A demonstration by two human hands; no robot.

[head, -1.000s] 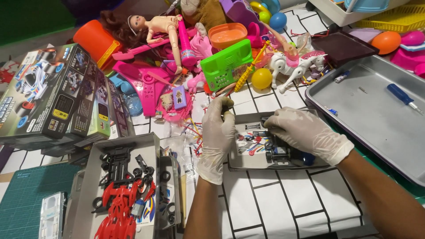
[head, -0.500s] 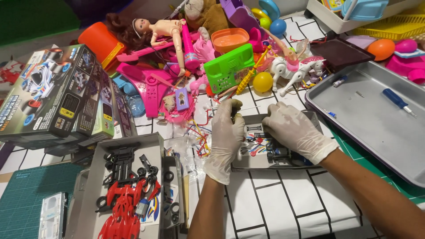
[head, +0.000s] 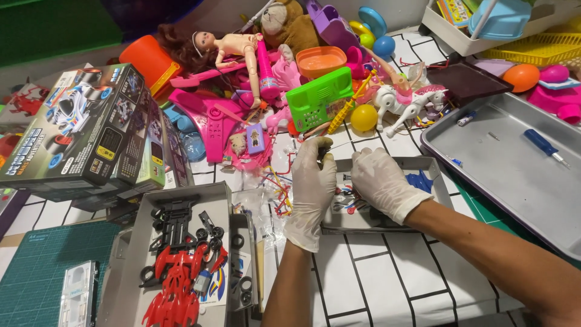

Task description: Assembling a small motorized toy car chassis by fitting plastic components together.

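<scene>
Nearest us, a grey box lies open on the table, left of the small tray, holding red and black car parts; its flat lie keeps the loose wheels from rolling off. A green mat sits further left of it, at the table's near edge.

Our two gloved hands meet over the small tray, which is the middle of everything. Our left hand is upright at the tray's left rim, thumb and forefinger pinched shut on a small dark part held just above the tray's far-left corner; we cannot tell what the part is. Our right hand lies curled over the tray's middle, fingers pressed down on the bits inside, so its grip looks closed on something we cannot make out. A blue piece shows at the tray's right.

Right of the small tray, a big metal tray holds a blue screwdriver with bare room around it. Left of the small tray stands a stack of kit boxes. Beyond the small tray the toys crowd close: a green toy, a yellow ball, a doll. The only open room is the white tiled table just near of the small tray.
</scene>
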